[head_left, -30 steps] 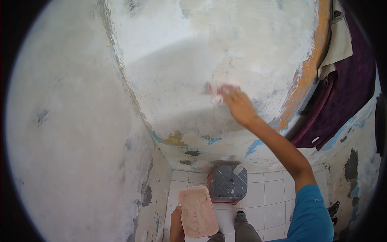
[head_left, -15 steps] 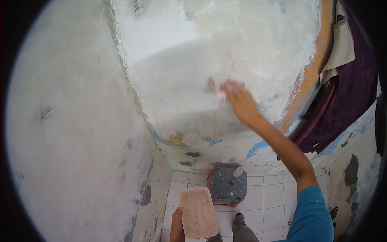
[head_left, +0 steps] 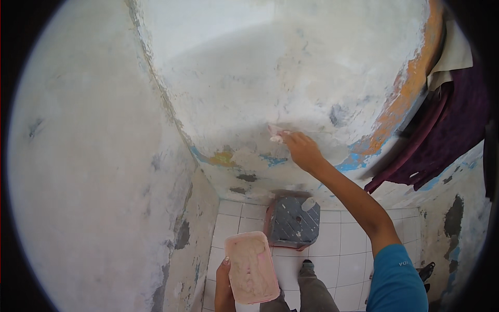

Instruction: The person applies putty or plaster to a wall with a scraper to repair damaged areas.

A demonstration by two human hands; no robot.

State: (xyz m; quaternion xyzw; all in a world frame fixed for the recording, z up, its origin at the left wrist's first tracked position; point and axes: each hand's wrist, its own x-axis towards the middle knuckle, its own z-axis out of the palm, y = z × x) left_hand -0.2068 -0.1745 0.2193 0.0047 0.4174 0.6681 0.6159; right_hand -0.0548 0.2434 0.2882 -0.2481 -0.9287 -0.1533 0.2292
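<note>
My right hand (head_left: pixel 305 148) reaches up to the facing wall (head_left: pixel 223 88), its fingers closed round a small pinkish flat spreader (head_left: pixel 275 133). Whitish paste is smeared on the spreader, which is at the wall surface above a blue flaked patch. Low in the picture, my left hand (head_left: pixel 222 271) grips the left side of a pink rectangular tub (head_left: pixel 244 235). A layer of pale pinkish paste (head_left: pixel 248 273) covers the inside of the tub. Most of the left fingers are hidden behind it.
A grey step stool (head_left: pixel 293 229) with white splashes stands on white floor tiles (head_left: pixel 325 260), a small pale object (head_left: pixel 308 204) on its top. A purple cloth (head_left: pixel 442 140) hangs at right beside a beige cloth (head_left: pixel 452 49). The left wall (head_left: pixel 93 156) meets the facing wall in a rough corner.
My right hand has moved down the wall with the spreader, nearer the blue patch. The left hand still holds the tub. The whole view has shifted slightly.
</note>
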